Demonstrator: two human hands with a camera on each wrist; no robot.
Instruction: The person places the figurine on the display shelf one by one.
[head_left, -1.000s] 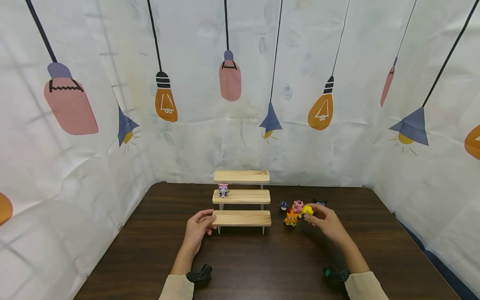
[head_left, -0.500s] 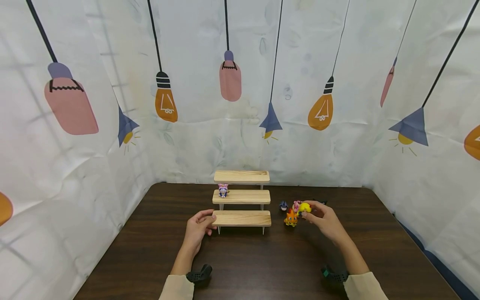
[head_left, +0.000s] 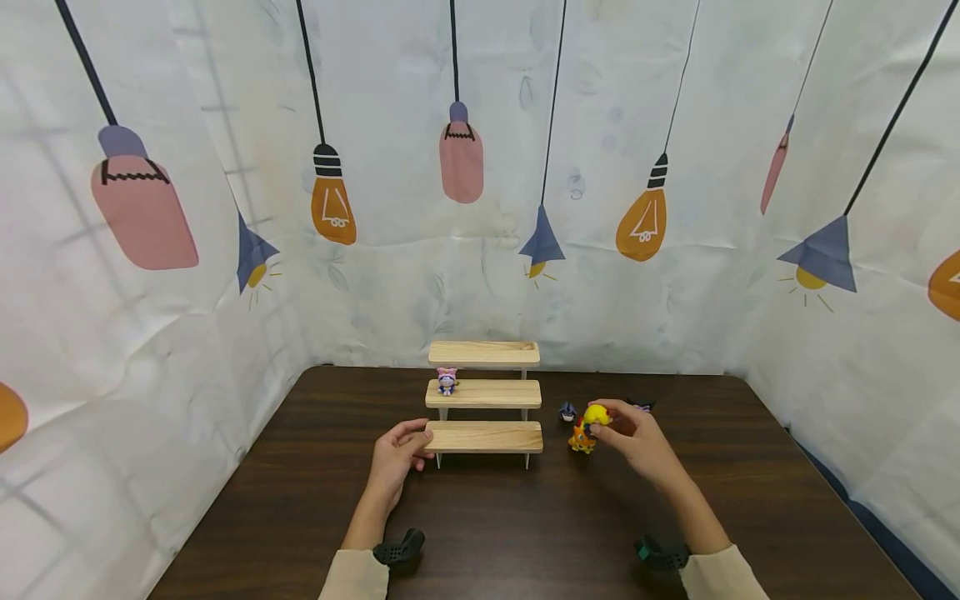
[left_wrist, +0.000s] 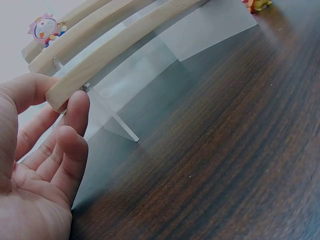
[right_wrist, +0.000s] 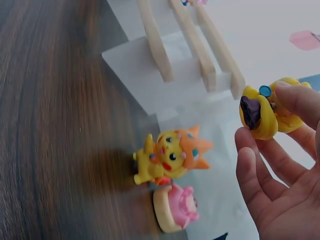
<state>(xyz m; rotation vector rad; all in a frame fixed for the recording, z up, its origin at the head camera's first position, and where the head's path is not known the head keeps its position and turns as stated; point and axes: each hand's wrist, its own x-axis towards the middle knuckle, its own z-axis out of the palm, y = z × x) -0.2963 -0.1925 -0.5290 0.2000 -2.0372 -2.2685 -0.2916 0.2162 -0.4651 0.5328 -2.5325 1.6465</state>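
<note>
My left hand (head_left: 393, 462) grips the left end of the lowest board on a three-step wooden display stand (head_left: 483, 437). In the left wrist view, thumb and fingers pinch that board (left_wrist: 100, 62). A yellow toy figurine (right_wrist: 270, 112) is held between the thumb and fingers of my right hand (head_left: 641, 442), raised beside the stand. Below it on the table stands a yellow figurine with an orange hood (right_wrist: 172, 155). Beside that is a pink figurine (right_wrist: 176, 207), hidden in the head view. A pink-eared figurine (head_left: 447, 382) sits at the middle step's left end.
A small dark-blue figurine (head_left: 567, 412) stands right of the stand. A black-and-purple one (head_left: 642, 407) is partly hidden behind my right hand. The stand has clear legs on a dark wooden table (head_left: 510, 533). A white printed curtain (head_left: 390, 292) hangs behind the table.
My right hand has carried the yellow figurine left and slightly up, now covering the pink figurine in the head view. The left hand and stand have stayed still.
</note>
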